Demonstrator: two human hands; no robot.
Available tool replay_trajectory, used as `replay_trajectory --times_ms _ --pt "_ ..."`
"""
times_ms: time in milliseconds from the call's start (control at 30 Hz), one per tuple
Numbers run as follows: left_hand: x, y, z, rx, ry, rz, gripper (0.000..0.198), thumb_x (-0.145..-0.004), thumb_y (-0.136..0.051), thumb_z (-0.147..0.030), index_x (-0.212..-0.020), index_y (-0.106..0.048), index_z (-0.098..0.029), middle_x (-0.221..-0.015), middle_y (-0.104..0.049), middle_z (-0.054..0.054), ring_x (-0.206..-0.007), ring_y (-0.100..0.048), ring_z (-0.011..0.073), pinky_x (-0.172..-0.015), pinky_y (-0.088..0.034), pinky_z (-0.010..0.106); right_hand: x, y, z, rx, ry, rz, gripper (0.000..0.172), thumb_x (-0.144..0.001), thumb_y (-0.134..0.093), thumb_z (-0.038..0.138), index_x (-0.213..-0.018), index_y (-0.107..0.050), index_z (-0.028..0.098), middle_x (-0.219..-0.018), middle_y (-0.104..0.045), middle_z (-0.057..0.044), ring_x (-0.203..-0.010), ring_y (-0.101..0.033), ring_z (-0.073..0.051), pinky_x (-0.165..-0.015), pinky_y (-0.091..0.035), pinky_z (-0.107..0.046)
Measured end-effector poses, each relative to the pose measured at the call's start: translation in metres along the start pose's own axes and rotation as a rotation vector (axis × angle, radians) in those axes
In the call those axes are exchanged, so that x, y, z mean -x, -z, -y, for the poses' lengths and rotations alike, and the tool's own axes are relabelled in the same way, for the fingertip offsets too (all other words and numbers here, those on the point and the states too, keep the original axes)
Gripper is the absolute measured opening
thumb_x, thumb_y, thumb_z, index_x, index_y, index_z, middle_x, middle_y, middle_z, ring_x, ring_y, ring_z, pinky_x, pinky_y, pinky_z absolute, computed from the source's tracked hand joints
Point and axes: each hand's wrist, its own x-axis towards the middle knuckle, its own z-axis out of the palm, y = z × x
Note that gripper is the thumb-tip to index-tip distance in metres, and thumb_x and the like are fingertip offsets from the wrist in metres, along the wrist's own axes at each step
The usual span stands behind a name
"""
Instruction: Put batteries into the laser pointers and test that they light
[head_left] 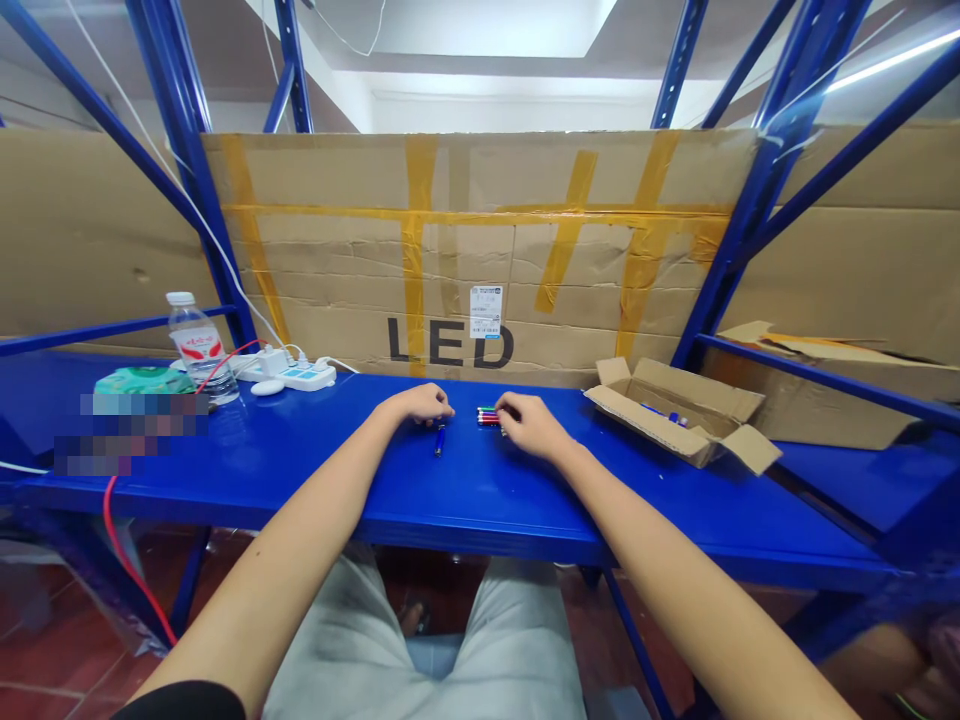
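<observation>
1. Here, head view: the left hand [424, 405] is curled on the blue metal tabletop [300, 460], grasp unclear, beside a small blue pen-like cylinder [440, 438].
2. The right hand [529, 425] rests bent fingers on a cluster of small coloured sticks [487, 415], grip also unclear.
3. Probably light, stiff and prone to rolling; pinch mid-length.

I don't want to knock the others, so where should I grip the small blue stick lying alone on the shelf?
Probably pinch the small blue stick across its middle from above with the left hand, which is nearest: it lies flat, end toward you, long sides clear.
</observation>
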Motion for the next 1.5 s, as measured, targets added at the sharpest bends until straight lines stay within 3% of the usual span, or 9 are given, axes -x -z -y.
replay_trajectory --times_ms 233,367,567,667,800,933,1033,1267,1500 --pt "0.004 0.0 -0.005 0.127 -0.081 0.258 0.007 -0.062 -0.065 -0.018 -0.069 -0.063 -0.017 -0.053 -0.061 0.0 -0.049 -0.059 0.0142 -0.052 -0.047 0.024 0.011 -0.025 0.049 0.124 0.377 0.279 0.04 -0.095 -0.048 0.042 -0.129 -0.058 0.023 -0.101 -0.067 -0.009 -0.091 -0.061 -0.022 -0.08 -0.044 -0.032" --pt "0.002 -0.006 -0.005 0.147 -0.187 0.278 0.007 -0.062 -0.062 -0.015 -0.069 -0.063 -0.017 -0.055 -0.061 -0.002 -0.048 -0.056 0.0122 -0.051 -0.046 0.023 0.008 -0.027 0.052 0.127 0.353 0.338 0.033 -0.094 -0.047 0.048 -0.101 -0.065 0.021 -0.093 -0.064 -0.007 -0.084 -0.059 -0.02 -0.073 -0.042 -0.029" --pt "0.007 -0.02 -0.019 0.11 -0.32 0.266 0.008 -0.065 -0.063 -0.017 -0.073 -0.064 -0.017 -0.057 -0.06 -0.003 -0.052 -0.054 0.0114 -0.053 -0.043 0.022 0.012 0.004 0.031 -0.148 0.184 0.468 0.014 -0.082 -0.062 0.026 -0.076 -0.051 0.019 -0.07 -0.055 0.002 -0.063 -0.049 -0.012 -0.059 -0.036 -0.024" --pt "0.012 -0.031 -0.035 0.028 -0.385 0.191 0.011 -0.064 -0.069 -0.018 -0.074 -0.066 -0.017 -0.069 -0.067 -0.002 -0.065 -0.059 0.0126 -0.063 -0.044 0.023 0.006 0.029 0.0 -0.358 0.006 0.429 0.012 -0.08 -0.059 0.026 -0.086 -0.05 0.02 -0.072 -0.058 0.003 -0.062 -0.052 -0.012 -0.058 -0.04 -0.024" --pt "0.017 -0.048 -0.055 -0.016 -0.501 0.141 0.018 -0.072 -0.069 -0.029 -0.083 -0.068 -0.015 -0.082 -0.069 0.002 -0.076 -0.061 0.0152 -0.07 -0.044 0.025 -0.014 0.052 -0.051 -0.496 -0.182 0.275 0.037 -0.075 -0.057 0.02 -0.11 -0.048 0.021 -0.061 -0.057 0.005 -0.056 -0.057 -0.014 -0.053 -0.043 -0.024" --pt "0.015 -0.062 -0.061 -0.186 -0.563 -0.145 0.016 -0.083 -0.055 -0.026 -0.085 -0.067 -0.016 -0.089 -0.068 0.005 -0.085 -0.061 0.0184 -0.077 -0.045 0.027 -0.025 0.051 -0.084 -0.338 -0.229 0.111 0.023 -0.07 -0.053 0.016 -0.092 -0.059 0.017 -0.068 -0.065 -0.002 -0.06 -0.06 -0.016 -0.057 -0.045 -0.026" --pt "0.014 -0.07 -0.061 -0.324 -0.611 -0.249 0.018 -0.085 -0.051 -0.026 -0.09 -0.067 -0.019 -0.102 -0.066 0.006 -0.093 -0.061 0.0203 -0.082 -0.045 0.03 -0.021 0.044 -0.086 -0.243 -0.186 0.036 0.016 -0.065 -0.053 0.015 -0.08 -0.058 0.018 -0.067 -0.065 -0.001 -0.062 -0.06 -0.016 -0.063 -0.046 -0.028" --pt "0.017 -0.077 -0.064 -0.567 -0.673 -0.235 0.019 -0.088 -0.047 -0.024 -0.091 -0.065 -0.017 -0.101 -0.066 0.009 -0.098 -0.059 0.0236 -0.087 -0.046 0.035 -0.011 0.044 -0.066 -0.263 -0.111 0.101 0.016 -0.067 -0.051 0.018 -0.082 -0.055 0.019 -0.064 -0.061 0.002 -0.06 -0.059 -0.015 -0.062 -0.045 -0.027" --pt "0.015 -0.073 -0.062 -0.402 -0.708 -0.152 0.015 -0.083 -0.053 -0.014 -0.088 -0.067 -0.017 -0.095 -0.068 0.007 -0.095 -0.058 0.0216 -0.089 -0.045 0.033 -0.01 0.044 -0.063 -0.134 -0.067 0.148 0.015 -0.07 -0.052 0.018 -0.085 -0.057 0.019 -0.068 -0.063 0.001 -0.065 -0.056 -0.015 -0.062 -0.041 -0.027"
